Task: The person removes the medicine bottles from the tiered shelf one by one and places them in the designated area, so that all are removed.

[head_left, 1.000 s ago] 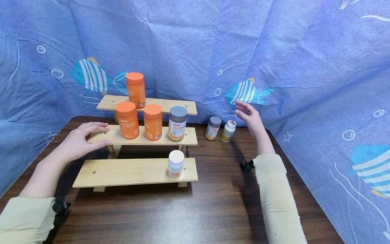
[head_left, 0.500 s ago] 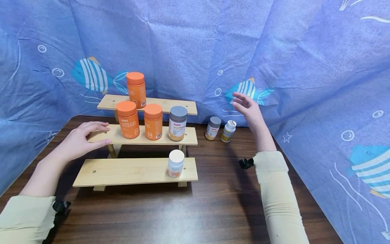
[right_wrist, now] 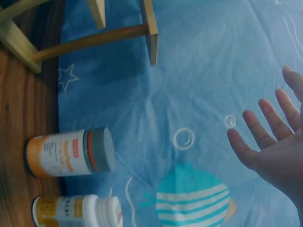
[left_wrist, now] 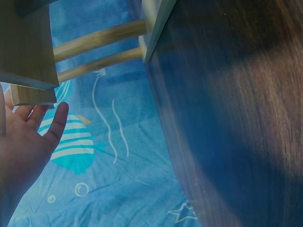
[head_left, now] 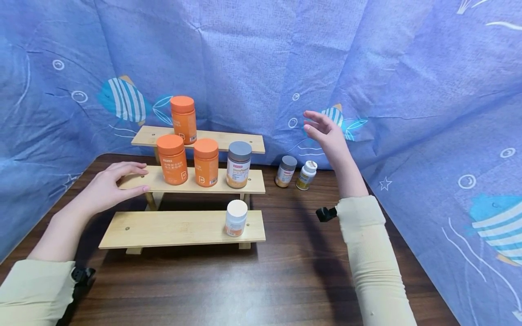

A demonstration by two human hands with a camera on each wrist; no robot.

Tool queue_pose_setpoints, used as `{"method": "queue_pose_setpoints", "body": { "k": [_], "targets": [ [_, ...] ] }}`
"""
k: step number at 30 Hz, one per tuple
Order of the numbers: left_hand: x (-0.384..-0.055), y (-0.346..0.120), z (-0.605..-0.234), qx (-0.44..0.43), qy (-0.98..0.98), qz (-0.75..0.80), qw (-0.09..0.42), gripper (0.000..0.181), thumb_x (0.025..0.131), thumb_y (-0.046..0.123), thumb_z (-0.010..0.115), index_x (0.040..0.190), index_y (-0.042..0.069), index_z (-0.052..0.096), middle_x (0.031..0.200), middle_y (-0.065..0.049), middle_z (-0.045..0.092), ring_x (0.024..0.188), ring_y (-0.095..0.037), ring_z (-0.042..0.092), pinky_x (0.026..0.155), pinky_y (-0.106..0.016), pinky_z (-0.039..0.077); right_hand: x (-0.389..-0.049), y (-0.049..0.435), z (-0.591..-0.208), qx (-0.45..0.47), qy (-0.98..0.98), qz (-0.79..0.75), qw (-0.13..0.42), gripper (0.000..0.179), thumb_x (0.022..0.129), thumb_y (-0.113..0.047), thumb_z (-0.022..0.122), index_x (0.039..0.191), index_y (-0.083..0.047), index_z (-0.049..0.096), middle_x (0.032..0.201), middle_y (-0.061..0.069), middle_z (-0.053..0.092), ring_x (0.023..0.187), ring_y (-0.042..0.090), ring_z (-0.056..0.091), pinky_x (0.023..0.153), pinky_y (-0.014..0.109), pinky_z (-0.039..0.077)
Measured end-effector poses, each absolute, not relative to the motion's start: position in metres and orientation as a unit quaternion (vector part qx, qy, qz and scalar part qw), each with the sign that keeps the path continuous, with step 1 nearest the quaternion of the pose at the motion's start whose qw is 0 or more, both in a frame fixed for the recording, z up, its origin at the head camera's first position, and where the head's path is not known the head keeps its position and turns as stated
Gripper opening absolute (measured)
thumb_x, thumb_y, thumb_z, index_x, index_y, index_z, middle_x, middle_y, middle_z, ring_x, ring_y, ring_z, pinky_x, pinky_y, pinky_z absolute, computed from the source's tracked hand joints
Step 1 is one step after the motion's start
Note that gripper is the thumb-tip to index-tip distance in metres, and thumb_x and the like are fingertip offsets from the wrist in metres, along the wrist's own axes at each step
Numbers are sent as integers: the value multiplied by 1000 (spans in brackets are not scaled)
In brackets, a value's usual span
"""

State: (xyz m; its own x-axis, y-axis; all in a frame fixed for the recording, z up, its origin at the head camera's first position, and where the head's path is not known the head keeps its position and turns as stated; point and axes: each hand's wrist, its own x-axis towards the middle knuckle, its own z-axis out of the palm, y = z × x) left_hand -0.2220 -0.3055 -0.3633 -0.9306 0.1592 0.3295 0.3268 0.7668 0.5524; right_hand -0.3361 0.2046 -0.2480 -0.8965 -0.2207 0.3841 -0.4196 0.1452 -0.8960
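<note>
Right up front, the dark worktop (head_left: 204,290) fills the bottom of the frame, a broad stretch running between the left sleeve (head_left: 36,292) and the right sleeve (head_left: 377,262). Just above, left of centre, here's the bottom shelf (head_left: 163,228): white-capped bottle (head_left: 235,222) upright near its right end, a long run of plank to its left.

Up a tier, the middle shelf (head_left: 257,183), and there's the left hand (head_left: 102,188) at the left of the frame, resting on the plank's end, thumb and fingers spread wide at the edge! Beside it, just a short gap, then the big orange jar (head_left: 173,163), the smaller orange jar (head_left: 206,164) and the grey-capped jar (head_left: 239,166), all upright, narrow gaps between.

Right of centre, close to the worktop's back edge, stand the small grey-capped bottle (head_left: 285,173) and the yellow-labelled bottle (head_left: 306,176), a gap off the shelf's end. Above them, the right hand (head_left: 326,133) hangs in mid-air, fingers and thumb parted wide, well apart from both.

Farther back, upper left, the top shelf (head_left: 228,141) carries one orange-capped jar (head_left: 184,121), with plank to spare on its right. Behind everything, the blue fish-print cloth (head_left: 253,54)!
</note>
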Motion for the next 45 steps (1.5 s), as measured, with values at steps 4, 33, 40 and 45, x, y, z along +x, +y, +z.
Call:
{"method": "queue_pose_setpoints", "body": {
  "k": [4,33,40,45],
  "targets": [
    [-223,-305,-363,-134,-930,-315,136,47,76,35,78,114,10,64,133,-13,53,128,-39,36,96,-62,32,-330,196,-238,217,-750,620,79,45,89,-20,67,131,-12,54,135,3,54,128,23,48,104,40,41],
    [-221,-306,-364,-132,-930,-318,130,48,77,35,78,115,10,63,134,-13,51,129,-40,35,96,-63,31,-292,114,-203,289,-762,573,82,45,88,-13,66,132,-7,53,136,2,52,127,22,48,102,41,41],
    [-221,-305,-363,-133,-930,-316,129,48,77,35,78,115,9,63,134,-14,52,128,-40,35,96,-63,31,-285,91,-199,288,-766,568,86,45,89,-12,65,132,-6,53,137,2,50,126,22,49,100,36,45],
    [-220,-305,-362,-134,-930,-317,129,49,77,36,77,116,10,63,135,-14,51,129,-40,35,97,-63,30,-296,77,-203,288,-767,567,89,46,87,-17,68,131,-12,55,136,-3,52,124,17,50,97,34,46]
  ]
}}
